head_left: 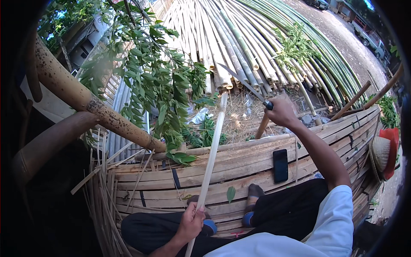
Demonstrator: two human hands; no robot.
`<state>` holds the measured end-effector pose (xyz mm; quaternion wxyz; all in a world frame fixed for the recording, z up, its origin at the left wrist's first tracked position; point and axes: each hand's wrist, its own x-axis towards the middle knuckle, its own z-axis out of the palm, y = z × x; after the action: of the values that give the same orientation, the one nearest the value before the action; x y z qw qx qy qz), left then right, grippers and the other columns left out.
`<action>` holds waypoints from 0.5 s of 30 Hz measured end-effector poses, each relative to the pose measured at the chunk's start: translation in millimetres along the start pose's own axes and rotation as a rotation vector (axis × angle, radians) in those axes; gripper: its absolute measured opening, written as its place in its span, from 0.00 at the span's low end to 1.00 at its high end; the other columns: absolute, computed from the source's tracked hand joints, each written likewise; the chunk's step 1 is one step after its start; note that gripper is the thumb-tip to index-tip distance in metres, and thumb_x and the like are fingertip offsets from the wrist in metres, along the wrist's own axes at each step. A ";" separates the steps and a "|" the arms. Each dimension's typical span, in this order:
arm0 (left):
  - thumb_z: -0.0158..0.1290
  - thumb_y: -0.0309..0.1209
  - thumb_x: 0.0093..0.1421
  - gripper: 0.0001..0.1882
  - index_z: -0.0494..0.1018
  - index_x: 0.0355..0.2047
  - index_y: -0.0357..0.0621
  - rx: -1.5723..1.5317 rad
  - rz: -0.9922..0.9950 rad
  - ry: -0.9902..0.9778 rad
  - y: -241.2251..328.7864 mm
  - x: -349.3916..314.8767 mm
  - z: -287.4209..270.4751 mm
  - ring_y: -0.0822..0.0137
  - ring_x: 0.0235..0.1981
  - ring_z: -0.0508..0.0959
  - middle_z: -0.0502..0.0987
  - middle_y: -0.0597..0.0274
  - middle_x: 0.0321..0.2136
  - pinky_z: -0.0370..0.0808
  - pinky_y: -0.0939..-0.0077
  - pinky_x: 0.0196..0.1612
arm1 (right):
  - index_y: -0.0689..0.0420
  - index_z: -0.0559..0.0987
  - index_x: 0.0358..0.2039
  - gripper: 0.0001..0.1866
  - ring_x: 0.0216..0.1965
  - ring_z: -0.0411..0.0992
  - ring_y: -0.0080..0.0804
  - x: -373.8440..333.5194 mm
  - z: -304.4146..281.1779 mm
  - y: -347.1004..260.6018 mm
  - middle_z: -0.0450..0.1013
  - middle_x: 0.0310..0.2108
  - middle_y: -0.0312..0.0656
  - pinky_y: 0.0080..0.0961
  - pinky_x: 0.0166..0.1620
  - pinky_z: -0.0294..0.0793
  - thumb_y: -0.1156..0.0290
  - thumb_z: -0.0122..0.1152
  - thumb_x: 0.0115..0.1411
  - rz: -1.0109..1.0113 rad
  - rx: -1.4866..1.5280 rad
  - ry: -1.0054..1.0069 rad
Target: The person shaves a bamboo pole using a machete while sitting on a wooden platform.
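My left hand is closed round a long, pale bamboo strip, low in front of my lap. The strip slants up and away from me, its far end near the cut ends of the bamboo poles. Out to the right, my right hand grips the dark handle of a long-bladed knife. Its blade points up and to the left, apart from the strip. A black phone lies on the slatted bamboo platform, right of my feet.
Many long bamboo poles lie stacked beyond the platform. Leafy branches hang at the left, by a thick spotted bamboo post. Thin split strips gather at the platform's left end. A woven hat with red hangs at the right.
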<state>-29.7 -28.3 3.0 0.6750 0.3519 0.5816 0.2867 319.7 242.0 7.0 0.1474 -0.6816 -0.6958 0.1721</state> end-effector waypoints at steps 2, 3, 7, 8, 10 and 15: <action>0.43 0.39 0.70 0.12 0.63 0.39 0.41 0.006 0.009 -0.002 2.6 -2.5 2.5 0.84 0.15 0.60 0.64 0.72 0.19 0.58 0.87 0.16 | 0.55 0.77 0.29 0.09 0.27 0.74 0.52 -21.7 5.9 -23.7 0.74 0.20 0.51 0.45 0.33 0.73 0.65 0.58 0.49 -0.309 -0.050 -0.034; 0.43 0.39 0.70 0.12 0.63 0.39 0.41 0.008 0.005 0.003 2.3 -3.7 1.9 0.84 0.15 0.60 0.64 0.72 0.19 0.58 0.87 0.16 | 0.54 0.76 0.28 0.09 0.25 0.74 0.52 -30.8 10.5 -39.0 0.72 0.18 0.49 0.45 0.30 0.72 0.64 0.59 0.48 -0.438 -0.111 -0.058; 0.43 0.40 0.69 0.13 0.61 0.38 0.42 0.034 0.087 -0.025 -0.1 -1.5 3.7 0.84 0.14 0.59 0.63 0.72 0.18 0.58 0.86 0.15 | 0.54 0.71 0.23 0.07 0.17 0.72 0.47 -64.4 34.9 -83.4 0.69 0.13 0.42 0.44 0.23 0.69 0.67 0.60 0.47 -0.761 -0.172 -0.165; 0.43 0.41 0.69 0.13 0.60 0.38 0.44 0.065 0.111 -0.027 -1.0 -1.5 2.4 0.83 0.13 0.58 0.61 0.72 0.17 0.57 0.86 0.14 | 0.54 0.74 0.23 0.06 0.18 0.73 0.46 -65.2 37.4 -87.2 0.71 0.14 0.42 0.41 0.23 0.71 0.66 0.59 0.46 -0.811 -0.211 -0.162; 0.43 0.39 0.69 0.12 0.62 0.38 0.42 0.098 0.117 0.015 -0.4 -2.1 -0.2 0.83 0.15 0.61 0.63 0.72 0.18 0.59 0.86 0.17 | 0.54 0.75 0.23 0.06 0.19 0.74 0.45 -24.0 28.6 -63.6 0.72 0.15 0.43 0.41 0.25 0.72 0.66 0.58 0.47 -0.526 -0.193 -0.169; 0.44 0.38 0.69 0.12 0.65 0.38 0.40 0.126 0.108 0.013 -6.5 0.9 -1.6 0.83 0.18 0.63 0.65 0.72 0.18 0.62 0.85 0.20 | 0.54 0.78 0.24 0.07 0.23 0.75 0.47 -18.2 29.5 -35.1 0.74 0.19 0.47 0.41 0.31 0.76 0.66 0.57 0.50 -0.212 -0.128 -0.056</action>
<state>-31.3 -31.2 -2.9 0.6315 0.4225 0.5829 0.2879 275.7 222.3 -3.5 0.1015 -0.6072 -0.7773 0.1298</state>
